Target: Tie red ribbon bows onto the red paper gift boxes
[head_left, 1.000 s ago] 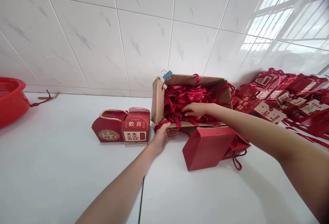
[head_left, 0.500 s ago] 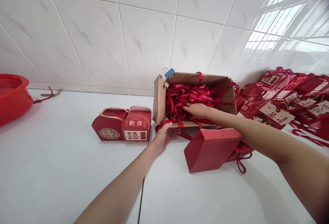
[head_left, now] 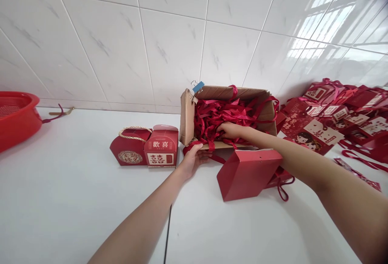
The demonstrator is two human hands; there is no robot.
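Note:
My right hand (head_left: 229, 130) reaches into an open cardboard box (head_left: 187, 122) packed with tangled red ribbons (head_left: 226, 110). Its fingers point down among the ribbons, and their tips are hidden, so whether they grip any is unclear. At the front left corner of the box lies my left hand (head_left: 191, 164), fingers stretched along the front side, thumb apart beside a hanging ribbon. In front of the box, below my right forearm, a plain red gift box (head_left: 250, 175) stands tilted. Behind it, a second red box with a dark red cord loop (head_left: 283, 191) is partly covered.
Two red gift boxes, one with a gold rope handle (head_left: 131, 134), stand to the left. A red plastic basket (head_left: 21, 122) is at the far left. Many red boxes (head_left: 321, 130) are piled on the right against the tiled wall. A blue binder clip (head_left: 198, 86) holds the box's back corner.
My right hand has pushed slightly deeper into the ribbons, its fingers now bent downward. My left hand stays at the box corner. The view has shifted a little, showing a red strip at right.

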